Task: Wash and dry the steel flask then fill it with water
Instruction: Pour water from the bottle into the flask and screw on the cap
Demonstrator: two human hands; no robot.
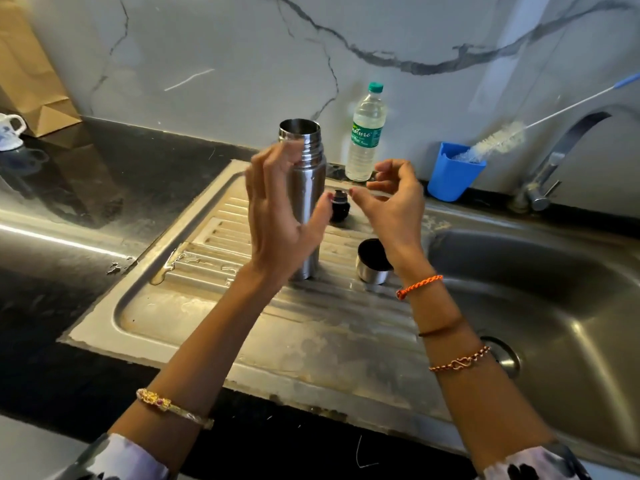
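Note:
The steel flask [309, 181] stands upright and uncapped on the ribbed drainboard [221, 233] of the sink. My left hand [277, 216] is spread around its near side with straight fingers; whether it touches the flask is unclear. My right hand [391, 202] hovers to the right of the flask with loosely curled fingers and holds nothing. The black stopper [338, 210] lies behind the flask. The steel cap cup [373, 261] sits mouth-up below my right wrist. A plastic water bottle [365, 133] with a green cap stands against the wall.
A blue cup [453, 174] holds a long bottle brush [498, 140] at the back. The tap [557, 161] curves over the sink basin [540, 299] on the right. A brown paper bag [31, 81] and a white mug [10, 131] stand on the dark counter at left.

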